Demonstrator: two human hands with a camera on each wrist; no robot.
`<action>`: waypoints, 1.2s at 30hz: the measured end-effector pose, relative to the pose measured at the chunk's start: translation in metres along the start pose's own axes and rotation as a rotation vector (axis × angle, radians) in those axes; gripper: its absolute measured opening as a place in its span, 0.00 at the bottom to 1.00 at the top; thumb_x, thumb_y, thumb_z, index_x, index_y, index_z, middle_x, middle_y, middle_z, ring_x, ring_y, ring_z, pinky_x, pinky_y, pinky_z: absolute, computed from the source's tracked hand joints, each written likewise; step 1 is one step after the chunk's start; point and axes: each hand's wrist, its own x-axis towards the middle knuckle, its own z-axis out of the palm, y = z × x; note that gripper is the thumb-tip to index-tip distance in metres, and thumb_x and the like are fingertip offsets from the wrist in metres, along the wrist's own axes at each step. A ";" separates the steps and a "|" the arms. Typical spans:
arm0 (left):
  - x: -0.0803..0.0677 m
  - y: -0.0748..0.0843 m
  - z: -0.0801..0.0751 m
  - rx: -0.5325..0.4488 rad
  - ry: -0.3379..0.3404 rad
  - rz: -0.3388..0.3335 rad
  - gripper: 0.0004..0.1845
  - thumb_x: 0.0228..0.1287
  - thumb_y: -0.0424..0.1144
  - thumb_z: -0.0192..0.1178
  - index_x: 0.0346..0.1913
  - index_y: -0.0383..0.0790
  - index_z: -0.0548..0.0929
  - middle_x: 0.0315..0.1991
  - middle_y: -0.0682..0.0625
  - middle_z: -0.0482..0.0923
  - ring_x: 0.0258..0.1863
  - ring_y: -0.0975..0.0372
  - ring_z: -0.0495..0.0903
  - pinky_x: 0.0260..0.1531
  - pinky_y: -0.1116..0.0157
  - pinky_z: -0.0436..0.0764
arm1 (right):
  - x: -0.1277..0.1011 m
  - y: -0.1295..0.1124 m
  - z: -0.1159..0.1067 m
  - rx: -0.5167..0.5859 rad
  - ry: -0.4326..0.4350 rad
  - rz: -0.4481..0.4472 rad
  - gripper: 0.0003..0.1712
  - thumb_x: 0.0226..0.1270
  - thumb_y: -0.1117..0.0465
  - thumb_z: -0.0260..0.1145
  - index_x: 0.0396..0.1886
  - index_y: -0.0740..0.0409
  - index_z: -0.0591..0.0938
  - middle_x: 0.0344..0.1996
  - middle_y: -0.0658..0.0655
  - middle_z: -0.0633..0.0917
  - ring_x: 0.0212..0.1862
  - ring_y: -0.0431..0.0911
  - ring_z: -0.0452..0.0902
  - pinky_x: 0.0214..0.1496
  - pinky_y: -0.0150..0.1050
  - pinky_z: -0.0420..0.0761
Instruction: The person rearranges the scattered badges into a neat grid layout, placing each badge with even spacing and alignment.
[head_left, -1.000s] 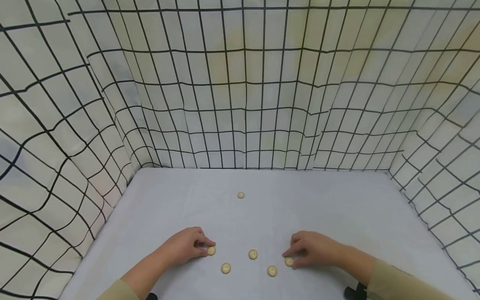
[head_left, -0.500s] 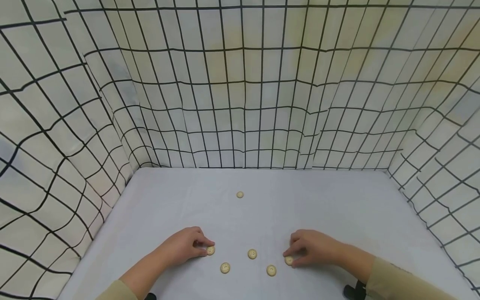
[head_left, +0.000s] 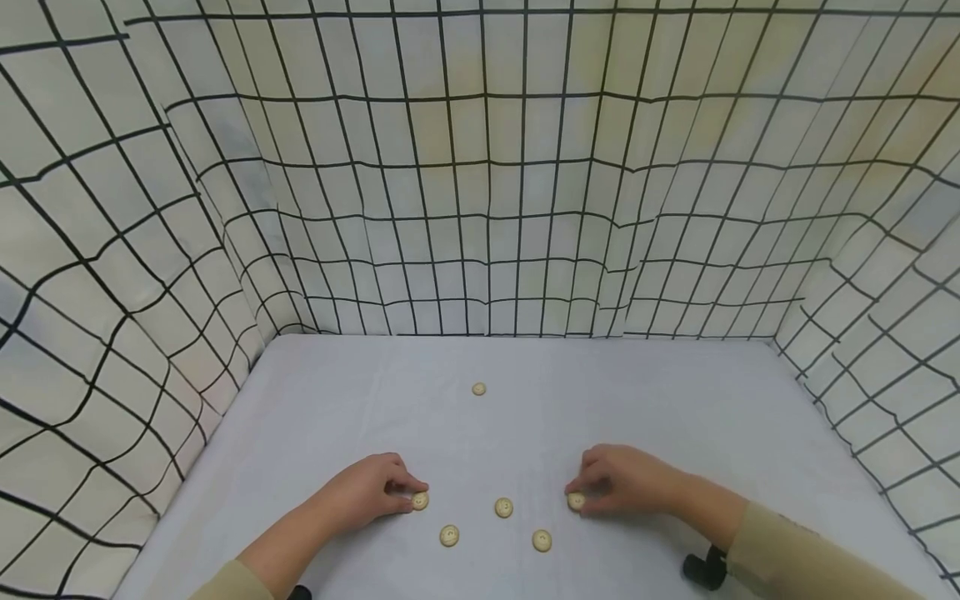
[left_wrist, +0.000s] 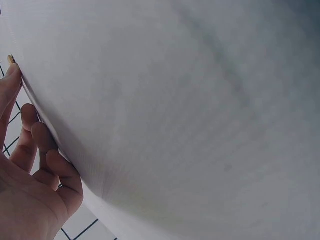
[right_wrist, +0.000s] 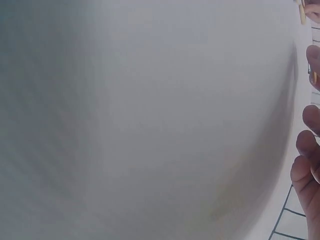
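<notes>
In the head view my left hand [head_left: 367, 492] pinches the rim of a cream-coloured round button [head_left: 420, 501] between thumb and finger, at the cloth. My right hand [head_left: 622, 482] pinches a like button [head_left: 576, 501] on the other side; in the right wrist view this button [right_wrist: 314, 77] shows edge-on between the fingertips and appears slightly off the cloth. Between the hands lie a middle button [head_left: 503, 507], a front left button [head_left: 449, 535] and a front right button [head_left: 542, 540]. The left wrist view shows my left hand [left_wrist: 40, 175] with its other fingers bent.
Farther back on the white cloth-covered table [head_left: 637, 400] lies a lone button [head_left: 479, 389]. White walls with black grid lines [head_left: 487, 192] stand behind and at both sides. A black wrist device [head_left: 705, 570] shows under the right forearm.
My right hand has moved away from me with its button, mostly in the last half second. The left hand and the other buttons have stayed in place.
</notes>
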 end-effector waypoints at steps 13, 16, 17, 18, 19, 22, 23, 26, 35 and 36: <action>-0.002 0.001 -0.003 0.011 -0.005 -0.026 0.14 0.56 0.42 0.73 0.47 0.58 0.90 0.34 0.64 0.75 0.32 0.68 0.70 0.34 0.67 0.71 | 0.030 0.016 -0.013 -0.041 0.086 0.012 0.16 0.58 0.45 0.75 0.47 0.37 0.89 0.29 0.33 0.75 0.34 0.34 0.69 0.38 0.31 0.73; -0.003 0.001 -0.003 0.011 -0.004 -0.026 0.14 0.56 0.42 0.73 0.47 0.58 0.90 0.34 0.64 0.75 0.32 0.68 0.70 0.35 0.67 0.71 | 0.039 0.018 -0.017 -0.046 0.088 0.025 0.15 0.59 0.47 0.75 0.47 0.39 0.89 0.28 0.34 0.75 0.33 0.34 0.70 0.37 0.32 0.73; -0.003 0.001 -0.003 0.008 -0.004 -0.024 0.14 0.56 0.42 0.73 0.47 0.58 0.90 0.34 0.64 0.75 0.32 0.68 0.71 0.34 0.67 0.71 | 0.042 0.019 -0.018 -0.047 0.089 0.029 0.15 0.59 0.47 0.75 0.47 0.39 0.89 0.28 0.34 0.75 0.33 0.34 0.70 0.37 0.32 0.73; -0.003 0.001 -0.004 0.006 -0.005 -0.023 0.14 0.56 0.42 0.73 0.47 0.58 0.90 0.34 0.64 0.75 0.32 0.68 0.71 0.35 0.67 0.71 | 0.045 0.019 -0.020 -0.046 0.091 0.037 0.15 0.59 0.48 0.75 0.47 0.39 0.89 0.28 0.35 0.75 0.33 0.35 0.70 0.37 0.33 0.73; -0.003 0.001 -0.004 0.004 -0.006 -0.023 0.14 0.57 0.42 0.73 0.47 0.57 0.90 0.34 0.64 0.75 0.32 0.68 0.71 0.35 0.67 0.71 | 0.047 0.019 -0.021 -0.044 0.093 0.047 0.15 0.59 0.48 0.75 0.47 0.39 0.89 0.28 0.35 0.75 0.33 0.35 0.70 0.37 0.33 0.73; -0.003 0.001 -0.004 0.004 -0.010 -0.020 0.14 0.57 0.42 0.73 0.47 0.57 0.90 0.34 0.65 0.75 0.32 0.68 0.71 0.35 0.66 0.71 | 0.055 0.020 -0.024 -0.031 0.103 0.080 0.15 0.60 0.48 0.75 0.47 0.40 0.89 0.27 0.35 0.76 0.33 0.36 0.70 0.37 0.33 0.73; -0.003 0.001 -0.004 0.003 -0.013 -0.019 0.14 0.57 0.43 0.73 0.47 0.57 0.90 0.34 0.65 0.75 0.32 0.68 0.71 0.35 0.66 0.72 | 0.057 0.020 -0.024 -0.021 0.108 0.092 0.15 0.60 0.49 0.75 0.47 0.40 0.89 0.27 0.36 0.76 0.33 0.36 0.71 0.37 0.34 0.74; -0.001 0.001 -0.003 0.004 -0.015 -0.015 0.14 0.57 0.43 0.72 0.47 0.57 0.90 0.34 0.65 0.75 0.33 0.69 0.71 0.36 0.66 0.72 | 0.064 0.024 -0.026 -0.003 0.119 0.128 0.14 0.60 0.49 0.75 0.47 0.39 0.89 0.27 0.36 0.76 0.33 0.37 0.71 0.36 0.34 0.74; -0.001 0.003 0.000 0.003 0.000 -0.030 0.13 0.56 0.43 0.73 0.46 0.57 0.90 0.33 0.65 0.75 0.33 0.69 0.72 0.36 0.66 0.72 | 0.087 0.032 -0.038 0.045 0.140 0.194 0.15 0.61 0.50 0.74 0.48 0.42 0.89 0.27 0.41 0.78 0.34 0.40 0.72 0.38 0.37 0.74; -0.001 0.003 0.000 0.002 0.001 -0.030 0.13 0.56 0.43 0.73 0.47 0.57 0.90 0.34 0.65 0.75 0.33 0.69 0.72 0.36 0.66 0.72 | 0.090 0.033 -0.039 0.049 0.143 0.204 0.15 0.61 0.50 0.74 0.48 0.42 0.89 0.27 0.41 0.78 0.34 0.40 0.72 0.38 0.37 0.74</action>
